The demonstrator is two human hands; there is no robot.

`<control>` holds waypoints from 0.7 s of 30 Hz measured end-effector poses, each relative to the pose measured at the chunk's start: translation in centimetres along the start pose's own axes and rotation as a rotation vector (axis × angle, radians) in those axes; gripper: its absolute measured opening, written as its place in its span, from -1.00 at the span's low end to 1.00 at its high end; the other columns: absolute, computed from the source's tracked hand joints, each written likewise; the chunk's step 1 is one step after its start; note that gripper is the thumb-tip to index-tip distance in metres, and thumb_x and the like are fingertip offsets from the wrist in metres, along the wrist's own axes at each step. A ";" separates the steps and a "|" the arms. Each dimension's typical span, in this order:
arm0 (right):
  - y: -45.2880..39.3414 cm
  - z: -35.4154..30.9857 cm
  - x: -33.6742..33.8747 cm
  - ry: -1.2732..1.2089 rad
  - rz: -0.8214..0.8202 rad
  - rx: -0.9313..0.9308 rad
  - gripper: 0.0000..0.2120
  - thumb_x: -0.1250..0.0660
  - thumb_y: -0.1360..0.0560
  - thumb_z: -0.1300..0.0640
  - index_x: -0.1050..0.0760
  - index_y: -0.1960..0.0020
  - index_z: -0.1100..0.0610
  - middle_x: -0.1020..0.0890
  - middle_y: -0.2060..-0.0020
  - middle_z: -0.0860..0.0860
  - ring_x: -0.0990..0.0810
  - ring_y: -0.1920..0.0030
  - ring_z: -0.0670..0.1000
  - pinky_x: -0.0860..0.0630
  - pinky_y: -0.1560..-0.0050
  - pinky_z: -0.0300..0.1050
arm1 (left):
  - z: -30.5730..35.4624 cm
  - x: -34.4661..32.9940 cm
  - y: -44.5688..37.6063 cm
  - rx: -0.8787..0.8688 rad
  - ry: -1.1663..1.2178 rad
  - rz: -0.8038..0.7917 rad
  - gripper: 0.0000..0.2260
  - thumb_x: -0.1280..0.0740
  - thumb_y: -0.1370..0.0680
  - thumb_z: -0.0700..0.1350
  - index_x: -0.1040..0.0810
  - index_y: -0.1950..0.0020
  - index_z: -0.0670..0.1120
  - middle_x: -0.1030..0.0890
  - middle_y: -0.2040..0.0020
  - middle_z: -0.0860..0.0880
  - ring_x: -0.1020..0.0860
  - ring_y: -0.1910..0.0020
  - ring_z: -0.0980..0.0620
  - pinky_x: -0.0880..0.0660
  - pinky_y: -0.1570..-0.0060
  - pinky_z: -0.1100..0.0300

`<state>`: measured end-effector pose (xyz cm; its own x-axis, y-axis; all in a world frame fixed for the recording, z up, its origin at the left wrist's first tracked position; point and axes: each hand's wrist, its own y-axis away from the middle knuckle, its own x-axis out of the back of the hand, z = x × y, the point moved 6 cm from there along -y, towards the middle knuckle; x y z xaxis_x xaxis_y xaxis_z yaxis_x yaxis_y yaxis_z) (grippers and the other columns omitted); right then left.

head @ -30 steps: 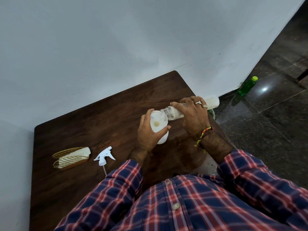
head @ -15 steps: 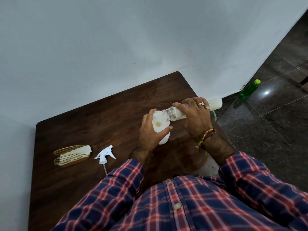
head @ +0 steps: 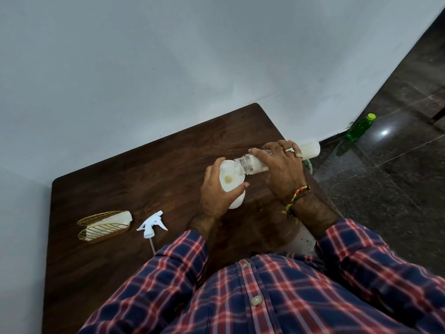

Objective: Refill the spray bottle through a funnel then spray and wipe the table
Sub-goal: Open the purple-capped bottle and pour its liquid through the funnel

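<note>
Change since earlier: hardly anything has shifted; both hands hold the same poses, and the pouring bottle stays tipped over the funnel.
Left hand [head: 218,194]: wrapped around the white funnel [head: 228,175] and the top of the spray bottle [head: 237,201] beneath it, thumb hooked over the funnel's near edge.
Right hand [head: 281,167]: clamped on the clear refill bottle [head: 255,165], fingers curled over its top side, rings on two fingers, a beaded band at the wrist.
Refill bottle: lying nearly level, threaded mouth resting at the funnel's rim just beside the left fingers, its base sticking out past the right knuckles.
Funnel: seated upright in the spray bottle, a small tan patch at its centre.
Spray bottle: standing on the wooden table [head: 134,169], mostly hidden by the left hand.
Trigger head [head: 151,224]: loose on the table, well to the left of the left wrist.
Wire holder [head: 104,225]: farther left still, holding a pale folded cloth.
Green bottle [head: 360,127]: on the floor, beyond the right hand.
</note>
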<state>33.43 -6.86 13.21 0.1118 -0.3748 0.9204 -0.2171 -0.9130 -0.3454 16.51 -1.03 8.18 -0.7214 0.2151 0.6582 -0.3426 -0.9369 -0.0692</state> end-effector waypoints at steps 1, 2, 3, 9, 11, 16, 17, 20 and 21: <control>0.0 0.0 0.0 0.002 -0.004 -0.001 -0.37 -0.47 -0.23 0.32 -0.55 -0.26 -0.04 -0.59 -0.09 0.10 -0.50 -0.17 0.23 -0.34 -0.30 0.25 | 0.0 0.0 0.0 0.000 0.004 -0.001 -0.21 -0.54 -0.33 0.19 -0.31 -0.46 0.00 -0.43 -0.33 0.01 -0.41 -0.22 0.13 -0.37 -0.09 0.31; 0.0 0.0 0.0 0.001 -0.007 -0.002 -0.37 -0.47 -0.23 0.32 -0.55 -0.26 -0.04 -0.58 -0.09 0.10 -0.50 -0.17 0.23 -0.34 -0.29 0.25 | 0.0 0.0 0.0 -0.001 0.006 -0.001 -0.21 -0.54 -0.33 0.19 -0.31 -0.46 0.00 -0.43 -0.33 0.01 -0.41 -0.22 0.13 -0.37 -0.09 0.31; 0.0 0.1 0.0 -0.001 -0.009 -0.003 -0.37 -0.47 -0.23 0.32 -0.55 -0.26 -0.04 -0.58 -0.09 0.10 -0.50 -0.17 0.23 -0.36 -0.29 0.25 | 0.0 0.0 0.0 0.000 0.004 0.000 -0.21 -0.54 -0.33 0.19 -0.31 -0.46 0.01 -0.43 -0.33 0.01 -0.40 -0.22 0.14 -0.37 -0.08 0.31; 0.0 0.0 0.0 -0.012 -0.012 0.000 -0.36 -0.49 -0.21 0.34 -0.55 -0.26 -0.03 -0.59 -0.08 0.12 -0.51 -0.16 0.25 -0.43 -0.23 0.27 | 0.0 -0.1 0.0 0.005 -0.002 0.001 -0.21 -0.53 -0.33 0.20 -0.30 -0.45 0.02 -0.43 -0.32 0.02 -0.37 -0.18 0.19 -0.35 -0.06 0.35; 0.0 0.0 0.0 -0.014 -0.014 0.000 -0.35 -0.50 -0.21 0.34 -0.56 -0.25 -0.03 -0.59 -0.08 0.12 -0.51 -0.15 0.26 -0.44 -0.22 0.27 | 0.0 0.0 0.0 0.001 0.001 0.007 -0.21 -0.53 -0.33 0.20 -0.31 -0.45 0.01 -0.43 -0.32 0.02 -0.39 -0.19 0.17 -0.35 -0.05 0.34; -0.1 0.0 0.0 -0.012 -0.024 -0.005 -0.35 -0.49 -0.21 0.33 -0.55 -0.26 -0.04 -0.59 -0.09 0.12 -0.51 -0.16 0.27 -0.44 -0.23 0.27 | 0.0 -0.1 0.0 -0.009 -0.004 0.014 -0.21 -0.54 -0.33 0.20 -0.31 -0.46 0.00 -0.44 -0.31 0.01 -0.41 -0.21 0.15 -0.37 -0.07 0.30; -0.1 0.0 0.0 -0.009 -0.030 -0.007 -0.35 -0.49 -0.21 0.33 -0.55 -0.26 -0.04 -0.59 -0.09 0.12 -0.51 -0.17 0.26 -0.43 -0.24 0.28 | 0.0 0.0 -0.1 -0.008 -0.004 0.013 -0.21 -0.54 -0.33 0.19 -0.31 -0.46 0.00 -0.44 -0.31 0.01 -0.39 -0.20 0.16 -0.37 -0.06 0.31; -0.1 0.1 0.0 0.002 -0.032 -0.008 -0.36 -0.48 -0.22 0.32 -0.55 -0.26 -0.04 -0.59 -0.10 0.11 -0.50 -0.18 0.25 -0.39 -0.28 0.27 | 0.0 -0.1 -0.1 -0.005 -0.002 0.009 -0.21 -0.53 -0.33 0.20 -0.31 -0.45 0.01 -0.44 -0.31 0.02 -0.37 -0.17 0.20 -0.35 -0.04 0.35; 0.0 0.1 0.0 0.003 -0.032 -0.008 -0.36 -0.48 -0.23 0.32 -0.55 -0.27 -0.05 -0.59 -0.10 0.11 -0.50 -0.18 0.24 -0.37 -0.28 0.26 | -0.1 -0.1 0.0 -0.006 -0.002 0.009 -0.22 -0.53 -0.33 0.20 -0.31 -0.45 0.01 -0.44 -0.31 0.02 -0.37 -0.17 0.20 -0.33 -0.03 0.38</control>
<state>33.51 -6.84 13.19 0.1156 -0.3449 0.9315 -0.2209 -0.9232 -0.3145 16.56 -0.99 8.07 -0.7235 0.2063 0.6588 -0.3397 -0.9372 -0.0796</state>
